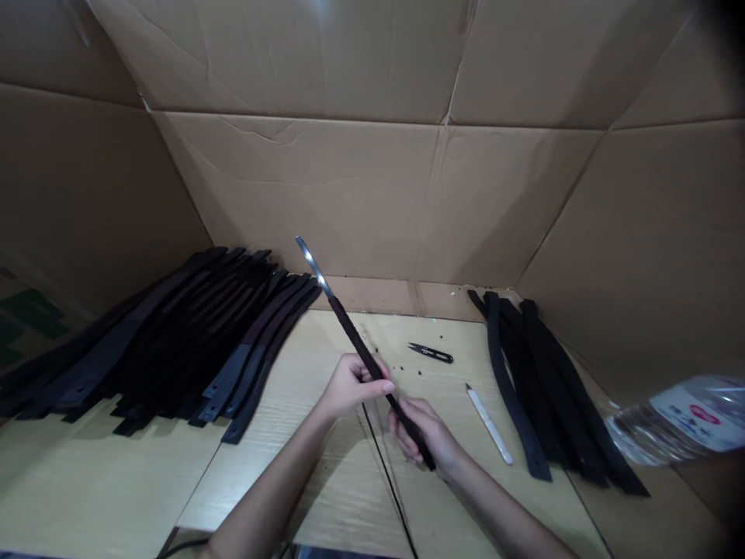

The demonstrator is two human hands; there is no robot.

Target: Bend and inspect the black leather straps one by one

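A long dark strap (355, 338) slants across the middle, seen edge-on, its far end shiny and its lower end near my right wrist. My left hand (349, 386) is closed on the strap's middle, thumb lying across it. Lower down, my right hand (424, 436) wraps its fingers round the same strap. A thin dark cord (384, 466) hangs from beside my left hand down past the table's front edge. Where the cord meets the strap is hidden by the left hand.
Dark straps with holed ends (233, 388) lie piled at left; more straps (532, 388) lie at right. Black thread snips (431, 353) and a white pencil-like tool (489, 423) rest on the table (279, 481). A plastic bottle (680, 419) is at far right. Cardboard walls (349, 194) stand around.
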